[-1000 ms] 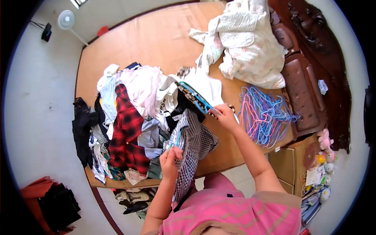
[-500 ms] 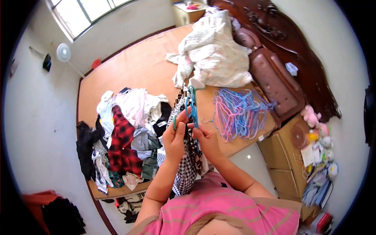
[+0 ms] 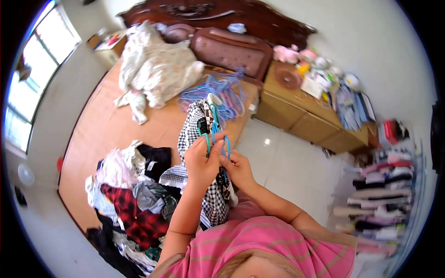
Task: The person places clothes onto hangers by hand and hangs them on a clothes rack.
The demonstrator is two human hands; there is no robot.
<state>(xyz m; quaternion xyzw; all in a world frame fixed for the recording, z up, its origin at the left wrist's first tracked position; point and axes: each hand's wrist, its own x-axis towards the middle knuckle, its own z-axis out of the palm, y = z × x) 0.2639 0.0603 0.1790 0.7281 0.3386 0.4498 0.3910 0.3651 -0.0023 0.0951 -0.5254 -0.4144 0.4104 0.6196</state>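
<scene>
Blue and green hangers [image 3: 214, 129] stand bunched together between my two hands in front of my chest. My left hand [image 3: 202, 162] is closed around the hooks of these hangers. On the other side, my right hand [image 3: 238, 167] pinches them with thumb and fingers. Black-and-white checked clothes [image 3: 215, 204] hang from the hangers, along with a dark patterned garment partly hidden by my hands. Just beyond them, a tangled heap of blue, purple and pink hangers [image 3: 232, 92] lies on the bed.
On the bed [image 3: 99, 125], a clothes pile with a red-and-black plaid shirt [image 3: 134, 215] lies at left. A floral cover [image 3: 157, 65] is bunched near the headboard [image 3: 213, 11]. A cabinet [image 3: 296, 113] carries plush toys. Clothes hang on a rack [image 3: 380, 204] at right.
My view has swung to the right, bringing the clothes rack into sight. Both hands still hold the hangers and checked clothes, which have moved along with me.
</scene>
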